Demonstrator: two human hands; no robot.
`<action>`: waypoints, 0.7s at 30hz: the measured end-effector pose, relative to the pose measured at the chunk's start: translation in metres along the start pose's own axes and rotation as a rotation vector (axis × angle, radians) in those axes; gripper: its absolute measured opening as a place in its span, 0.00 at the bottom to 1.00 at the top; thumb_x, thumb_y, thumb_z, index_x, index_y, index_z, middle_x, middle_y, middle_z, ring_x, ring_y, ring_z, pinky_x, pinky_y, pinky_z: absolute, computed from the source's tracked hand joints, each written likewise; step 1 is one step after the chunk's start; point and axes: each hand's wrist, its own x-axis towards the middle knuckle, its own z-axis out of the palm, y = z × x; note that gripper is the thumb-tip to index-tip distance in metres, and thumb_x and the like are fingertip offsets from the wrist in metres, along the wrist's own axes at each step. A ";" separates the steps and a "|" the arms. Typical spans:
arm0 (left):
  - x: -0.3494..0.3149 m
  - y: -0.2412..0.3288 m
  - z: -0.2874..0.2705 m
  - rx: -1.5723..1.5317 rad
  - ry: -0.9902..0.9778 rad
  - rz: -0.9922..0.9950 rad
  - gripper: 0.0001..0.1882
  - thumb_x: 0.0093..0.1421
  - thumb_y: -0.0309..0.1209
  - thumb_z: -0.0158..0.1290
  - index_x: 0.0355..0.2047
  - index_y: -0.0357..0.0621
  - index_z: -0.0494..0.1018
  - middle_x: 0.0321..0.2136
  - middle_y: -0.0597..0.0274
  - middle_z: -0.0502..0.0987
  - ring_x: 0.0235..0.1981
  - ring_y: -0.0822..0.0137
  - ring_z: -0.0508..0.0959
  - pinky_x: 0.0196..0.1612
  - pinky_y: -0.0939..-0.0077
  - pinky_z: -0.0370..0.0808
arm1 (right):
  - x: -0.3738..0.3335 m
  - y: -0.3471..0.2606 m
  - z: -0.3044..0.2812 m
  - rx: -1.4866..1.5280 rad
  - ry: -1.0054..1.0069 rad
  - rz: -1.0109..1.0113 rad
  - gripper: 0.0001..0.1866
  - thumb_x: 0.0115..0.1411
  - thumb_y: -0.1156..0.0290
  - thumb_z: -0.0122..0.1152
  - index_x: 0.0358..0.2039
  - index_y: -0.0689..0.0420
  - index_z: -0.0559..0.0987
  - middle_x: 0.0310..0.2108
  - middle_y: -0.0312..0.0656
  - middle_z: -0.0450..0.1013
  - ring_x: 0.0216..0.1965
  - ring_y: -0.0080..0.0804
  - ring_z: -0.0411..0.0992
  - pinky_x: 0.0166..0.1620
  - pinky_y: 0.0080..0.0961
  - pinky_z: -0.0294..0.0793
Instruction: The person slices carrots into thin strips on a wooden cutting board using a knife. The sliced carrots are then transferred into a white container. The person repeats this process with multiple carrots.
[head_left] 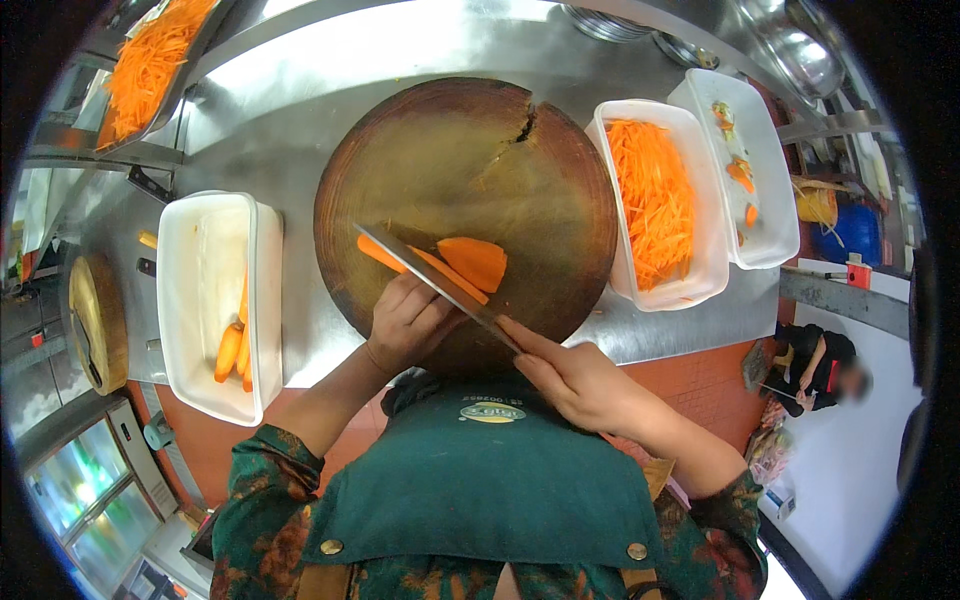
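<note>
A large round wooden chopping board (430, 150), cracked near its far edge, lies before me. My right hand (570, 382) grips the handle of a cleaver (437, 280), whose blade slants across the board to the far left. On the near side of the blade, my left hand (408, 318) has its fingers curled against a carrot piece (378, 252), partly hidden by the hand and blade. Beyond the blade rest a thick cut carrot chunk (475, 262) and a thin carrot slice (452, 271).
At left stands a white tub (205, 290) with several carrots (230, 350). Right of the board, one tub holds shredded carrot (655, 200); another bin (765, 150) has scraps. More shreds fill a tray (155, 65) at upper left. A person (815, 365) sits far right.
</note>
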 end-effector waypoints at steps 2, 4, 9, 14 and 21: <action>-0.002 -0.001 0.001 -0.001 0.003 -0.011 0.20 0.44 0.29 0.71 0.38 0.42 0.78 0.40 0.58 0.78 0.44 0.54 0.80 0.48 0.60 0.77 | -0.010 -0.013 -0.011 0.050 -0.087 0.170 0.28 0.72 0.57 0.47 0.67 0.56 0.64 0.27 0.65 0.75 0.32 0.64 0.77 0.38 0.46 0.75; -0.002 0.000 0.001 0.018 0.025 -0.014 0.20 0.44 0.29 0.71 0.38 0.42 0.79 0.39 0.58 0.78 0.43 0.54 0.80 0.48 0.59 0.77 | -0.013 -0.016 -0.013 0.062 -0.132 0.250 0.28 0.72 0.57 0.47 0.68 0.56 0.64 0.26 0.64 0.75 0.32 0.64 0.77 0.38 0.46 0.75; -0.002 -0.001 0.002 -0.017 -0.014 -0.017 0.20 0.45 0.29 0.70 0.39 0.42 0.79 0.39 0.58 0.78 0.43 0.54 0.80 0.49 0.59 0.77 | -0.004 -0.002 0.000 -0.038 -0.082 0.161 0.27 0.73 0.62 0.47 0.70 0.55 0.61 0.21 0.57 0.71 0.24 0.50 0.76 0.34 0.33 0.73; -0.004 -0.001 0.003 -0.028 -0.007 -0.035 0.19 0.45 0.29 0.70 0.39 0.42 0.79 0.39 0.57 0.78 0.43 0.53 0.80 0.49 0.59 0.77 | 0.029 0.006 0.014 -0.003 -0.061 0.157 0.27 0.72 0.61 0.48 0.68 0.55 0.63 0.24 0.61 0.72 0.25 0.57 0.75 0.33 0.38 0.73; -0.004 -0.001 0.005 0.022 0.004 -0.022 0.18 0.45 0.28 0.69 0.38 0.42 0.78 0.41 0.56 0.78 0.45 0.51 0.79 0.49 0.59 0.77 | 0.061 0.031 0.031 -0.015 0.031 0.015 0.28 0.72 0.53 0.45 0.64 0.58 0.66 0.28 0.69 0.74 0.31 0.69 0.75 0.37 0.56 0.73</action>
